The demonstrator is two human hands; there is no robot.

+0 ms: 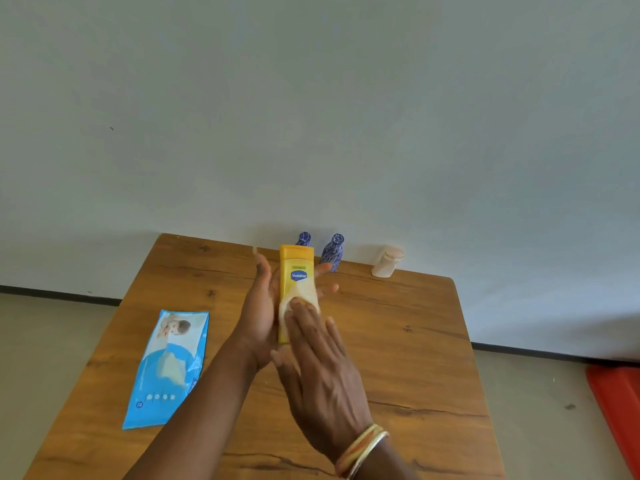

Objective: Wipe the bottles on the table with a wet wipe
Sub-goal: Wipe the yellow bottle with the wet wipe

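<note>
A yellow lotion bottle [297, 271] lies in my left hand [259, 306], held above the wooden table [398, 341] with the fingers reaching round behind it. My right hand [318, 362] lies flat over the bottle's lower half and presses a white wet wipe [303, 296] against it with straight fingers. Two blue patterned bottles [332, 252] stand at the table's far edge, one partly hidden behind the yellow bottle. A cream bottle [386, 261] stands to their right.
A blue wet-wipe pack [169, 368] lies flat on the table's left side. A wall rises just behind the table. A red object [616, 403] sits on the floor at the right edge.
</note>
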